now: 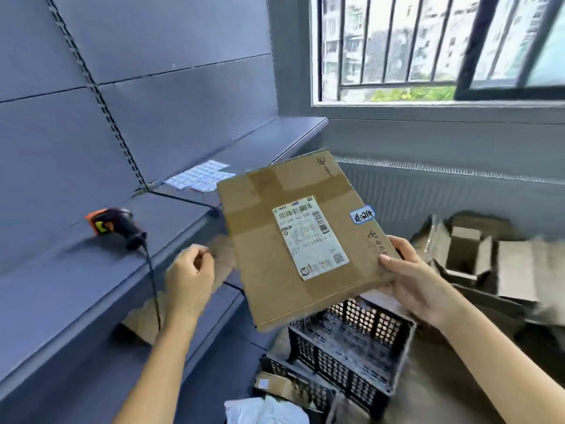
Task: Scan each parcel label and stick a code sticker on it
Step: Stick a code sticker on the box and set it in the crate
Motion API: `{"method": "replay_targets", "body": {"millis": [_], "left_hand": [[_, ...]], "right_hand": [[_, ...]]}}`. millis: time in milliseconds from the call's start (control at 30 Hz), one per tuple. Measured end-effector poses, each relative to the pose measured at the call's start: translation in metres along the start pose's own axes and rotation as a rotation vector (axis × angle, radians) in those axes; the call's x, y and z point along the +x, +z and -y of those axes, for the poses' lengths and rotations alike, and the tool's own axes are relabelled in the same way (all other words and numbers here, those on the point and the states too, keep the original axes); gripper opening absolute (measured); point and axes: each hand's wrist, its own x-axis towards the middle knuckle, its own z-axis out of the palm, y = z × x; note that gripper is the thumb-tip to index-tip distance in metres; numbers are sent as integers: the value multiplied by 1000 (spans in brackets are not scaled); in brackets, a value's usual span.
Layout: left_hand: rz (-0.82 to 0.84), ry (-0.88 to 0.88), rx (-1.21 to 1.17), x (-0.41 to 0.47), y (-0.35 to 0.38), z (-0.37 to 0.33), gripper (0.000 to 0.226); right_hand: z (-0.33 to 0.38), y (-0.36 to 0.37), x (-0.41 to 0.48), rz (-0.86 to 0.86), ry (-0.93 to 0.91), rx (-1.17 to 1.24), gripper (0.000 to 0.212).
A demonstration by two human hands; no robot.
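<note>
right hand (409, 270) grips the flat cardboard parcel (269, 270) at its near-right corner, thumb on the top face, the other fingers curled under the edge. the parcel is up in the air and tilted, label side toward the camera, just right of the grey shelf (61, 286) and above a black plastic crate (351, 347). a white shipping label (310, 237) is stuck about mid-face, with barcodes and a qr code; the print is too blurry to read. a small blue-edged sticker (362, 214) with handwriting sits just right of the label, near the parcel's right edge. brown tape strips cross the far part of the face.

left hand (191, 270) hangs left of the parcel, not touching it, fingers curled in with the thumb against the fingertips. nothing visibly held, though anything tiny there would be too small to tell.

the black and orange scanner (114, 226) lies on the shelf at left, well apart from both hands, and its cable (153, 280) drops over the shelf's front edge. the sticker sheet (198, 175) lies flat on the far part of the shelf, partly behind the parcel's far-left corner. a second crate, near and low, holds a small box (275, 385), with white bags (266, 411) beside it. opened cardboard boxes (477, 255) are piled at right. a barred window (428, 47) is at far right.
</note>
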Motion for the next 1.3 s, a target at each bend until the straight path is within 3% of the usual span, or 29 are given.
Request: {"method": "replay_targets", "body": {"millis": [133,233,333,467,667,833,967,1067,1167,1233,1300], "left_hand": [[149,28,-97,-11,56,-42,16],[273,56,-152,-15,95,-66,20],[350,99,-161,-19,129,-82,18],[438,139,-139,-20,162,-88,16],[540,172,-151,-9,204,-96,16],[633,59,-164,-16,246,-98,14],[597,-37,-209,-10,290,-110,19],[621,-267,-451,-15,324,-134,38],[780,-576,-687,-23,359,-146,50],[860,-661,-711,-27,381,-140,79],[868,-729,-732,-33,400,-128,90]], "right_hand": [[13,-54,-26,-184,-72,9,83],[10,-76,-35,-308,-120,65,54],[5,-95,-33,-377,-143,103,63],[3,-115,-36,-471,-159,132,34],[4,-149,-29,-576,-162,123,32],[9,-178,-10,-590,-149,201,33],[28,-217,18,-532,-117,158,34],[43,-250,43,-477,-88,138,39],[47,-277,65,-424,-44,92,64],[43,-293,83,-412,1,93,61],[30,-309,98,-410,56,97,62]]}}
